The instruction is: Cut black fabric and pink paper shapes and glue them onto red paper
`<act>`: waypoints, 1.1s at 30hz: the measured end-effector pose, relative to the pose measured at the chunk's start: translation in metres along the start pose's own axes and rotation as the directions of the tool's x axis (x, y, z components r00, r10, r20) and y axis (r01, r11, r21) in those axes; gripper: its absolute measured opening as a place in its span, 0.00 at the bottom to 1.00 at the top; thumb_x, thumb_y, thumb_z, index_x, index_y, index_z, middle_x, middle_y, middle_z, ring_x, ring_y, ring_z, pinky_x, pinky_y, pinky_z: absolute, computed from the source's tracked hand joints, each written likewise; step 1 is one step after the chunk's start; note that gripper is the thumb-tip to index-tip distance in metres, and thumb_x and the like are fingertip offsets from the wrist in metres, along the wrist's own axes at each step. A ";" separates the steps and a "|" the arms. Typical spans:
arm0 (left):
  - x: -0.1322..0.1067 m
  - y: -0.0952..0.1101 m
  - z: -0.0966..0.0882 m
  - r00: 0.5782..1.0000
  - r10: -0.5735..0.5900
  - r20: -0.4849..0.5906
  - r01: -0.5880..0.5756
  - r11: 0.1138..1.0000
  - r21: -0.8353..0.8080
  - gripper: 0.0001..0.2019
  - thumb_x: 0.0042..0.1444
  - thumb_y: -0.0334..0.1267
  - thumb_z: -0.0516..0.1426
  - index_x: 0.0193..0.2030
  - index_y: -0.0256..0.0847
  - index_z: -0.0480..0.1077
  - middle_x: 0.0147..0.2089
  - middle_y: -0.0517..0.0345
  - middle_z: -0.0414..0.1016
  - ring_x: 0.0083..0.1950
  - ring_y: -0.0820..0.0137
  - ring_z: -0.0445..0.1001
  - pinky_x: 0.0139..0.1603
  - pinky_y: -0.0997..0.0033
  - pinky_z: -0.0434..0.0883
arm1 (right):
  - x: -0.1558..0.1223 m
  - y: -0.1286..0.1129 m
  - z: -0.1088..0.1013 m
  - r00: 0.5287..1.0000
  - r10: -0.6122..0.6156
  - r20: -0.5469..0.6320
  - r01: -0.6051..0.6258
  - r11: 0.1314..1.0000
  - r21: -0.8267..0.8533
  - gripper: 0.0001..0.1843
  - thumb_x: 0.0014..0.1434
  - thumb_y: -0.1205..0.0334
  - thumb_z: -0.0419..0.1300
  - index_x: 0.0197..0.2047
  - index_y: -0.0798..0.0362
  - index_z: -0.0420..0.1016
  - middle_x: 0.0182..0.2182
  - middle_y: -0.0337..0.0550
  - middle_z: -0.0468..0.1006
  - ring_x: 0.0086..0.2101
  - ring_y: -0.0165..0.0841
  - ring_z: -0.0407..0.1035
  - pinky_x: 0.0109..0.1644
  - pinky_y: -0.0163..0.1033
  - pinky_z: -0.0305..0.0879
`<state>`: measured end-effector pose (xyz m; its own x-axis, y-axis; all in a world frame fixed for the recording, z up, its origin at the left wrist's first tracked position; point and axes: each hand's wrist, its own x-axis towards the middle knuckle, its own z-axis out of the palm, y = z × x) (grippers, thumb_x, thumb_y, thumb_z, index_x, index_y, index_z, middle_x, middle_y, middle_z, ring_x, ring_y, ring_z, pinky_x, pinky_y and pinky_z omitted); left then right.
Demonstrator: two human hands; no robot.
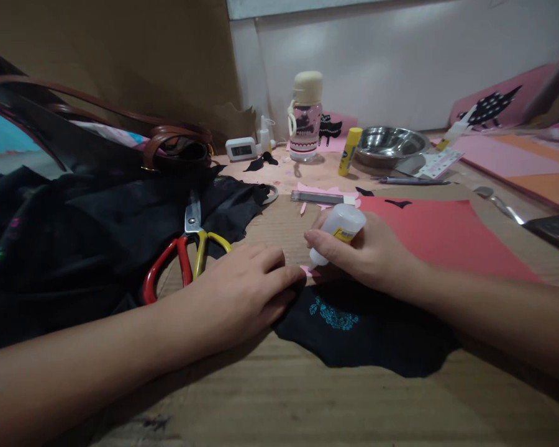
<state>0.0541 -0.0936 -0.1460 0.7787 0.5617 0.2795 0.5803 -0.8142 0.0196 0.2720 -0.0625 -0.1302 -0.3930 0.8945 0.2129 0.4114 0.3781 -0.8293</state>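
Observation:
My right hand (382, 254) is wrapped round a translucent white glue bottle (342, 223) with a yellow label. The bottle is tipped nozzle-down, its tip at a small pink paper piece (311, 271). My left hand (251, 288) rests on the cardboard with fingers curled, and its fingertips hold the edge of that piece. How firmly they grip it is hidden. Just in front lies a piece of black cloth (386, 341) with a blue glittery pattern, partly under both hands. Scissors (193, 226) with red and yellow handles lie beside my left hand.
Red paper (447, 242) lies right of my right hand. A box cutter (319, 197), a glue stick (349, 152), a steel bowl (391, 144) and a bottle (306, 118) stand or lie behind. Black fabric (74, 230) and a bag (121, 143) fill the left side.

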 end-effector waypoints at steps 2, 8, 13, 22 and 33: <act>0.000 0.000 0.000 1.000 0.003 -0.003 -0.003 1.000 0.002 0.14 0.68 0.35 0.51 0.56 0.40 0.74 0.38 0.52 0.74 0.35 0.61 0.70 0.34 0.60 0.69 | 0.000 0.000 -0.001 1.000 -0.009 -0.001 0.009 1.000 -0.019 0.20 0.59 0.44 0.60 0.24 0.49 0.64 0.21 0.38 0.72 0.25 0.34 0.68 0.28 0.38 0.65; 0.001 -0.001 0.001 1.000 0.005 -0.008 -0.005 1.000 0.002 0.14 0.68 0.35 0.51 0.55 0.40 0.74 0.37 0.53 0.73 0.34 0.62 0.70 0.34 0.61 0.69 | 0.000 -0.002 0.000 0.999 0.024 0.035 -0.025 0.999 0.031 0.21 0.59 0.44 0.59 0.24 0.49 0.63 0.21 0.39 0.72 0.24 0.34 0.71 0.27 0.38 0.66; -0.001 0.000 0.000 1.000 0.001 -0.017 -0.001 1.000 0.010 0.14 0.69 0.36 0.50 0.56 0.41 0.74 0.37 0.52 0.74 0.34 0.62 0.71 0.33 0.62 0.69 | 0.001 -0.002 0.000 1.000 0.009 0.014 -0.009 1.000 -0.004 0.21 0.58 0.44 0.60 0.23 0.49 0.64 0.21 0.38 0.72 0.24 0.34 0.69 0.27 0.38 0.65; -0.001 0.001 -0.002 1.000 0.012 -0.012 -0.012 1.000 -0.005 0.14 0.68 0.33 0.51 0.53 0.36 0.75 0.37 0.51 0.75 0.35 0.61 0.73 0.34 0.60 0.72 | 0.001 -0.001 0.000 1.000 0.008 0.020 -0.008 1.000 0.012 0.20 0.58 0.44 0.59 0.24 0.49 0.63 0.21 0.38 0.71 0.24 0.33 0.69 0.27 0.37 0.65; 0.000 0.005 0.000 0.999 -0.012 -0.045 0.013 1.000 0.027 0.12 0.67 0.33 0.52 0.49 0.39 0.76 0.31 0.55 0.74 0.30 0.64 0.70 0.29 0.66 0.66 | 0.000 0.007 0.005 0.998 0.003 0.067 -0.015 0.983 0.184 0.19 0.60 0.46 0.61 0.26 0.49 0.67 0.22 0.37 0.70 0.24 0.34 0.70 0.28 0.38 0.70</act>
<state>0.0571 -0.0975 -0.1458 0.7603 0.5641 0.3222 0.5966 -0.8025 -0.0028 0.2708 -0.0611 -0.1385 -0.4460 0.8777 0.1754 0.2592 0.3143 -0.9133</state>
